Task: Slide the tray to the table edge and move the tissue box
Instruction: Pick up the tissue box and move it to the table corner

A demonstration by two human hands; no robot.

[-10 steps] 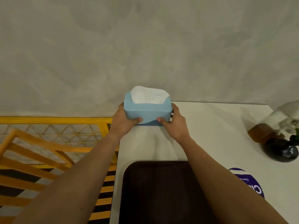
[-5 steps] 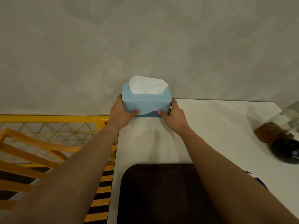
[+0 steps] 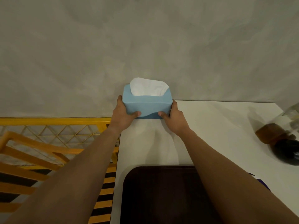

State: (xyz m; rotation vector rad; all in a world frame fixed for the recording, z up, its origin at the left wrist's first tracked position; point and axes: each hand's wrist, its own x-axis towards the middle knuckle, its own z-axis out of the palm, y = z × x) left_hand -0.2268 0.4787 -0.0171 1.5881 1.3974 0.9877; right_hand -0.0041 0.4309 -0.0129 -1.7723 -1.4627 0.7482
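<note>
A light blue tissue box (image 3: pixel 146 105) with white tissue sticking out of its top sits at the far left corner of the white table (image 3: pixel 218 126), close to the grey wall. My left hand (image 3: pixel 123 116) grips its left end and my right hand (image 3: pixel 174 120) grips its right end, thumbs on the front face. A dark brown tray (image 3: pixel 161 196) lies at the table's near edge, partly under my right forearm.
A glass bottle with brown liquid and a dark base (image 3: pixel 279 139) lies at the table's right side. A purple label (image 3: pixel 262 183) peeks out beside my right arm. Yellow railing and wooden slats (image 3: pixel 48 143) stand left of the table.
The tissue box and both hands have shifted slightly farther toward the wall; the view has tilted a little, so the tray sits lower in frame.
</note>
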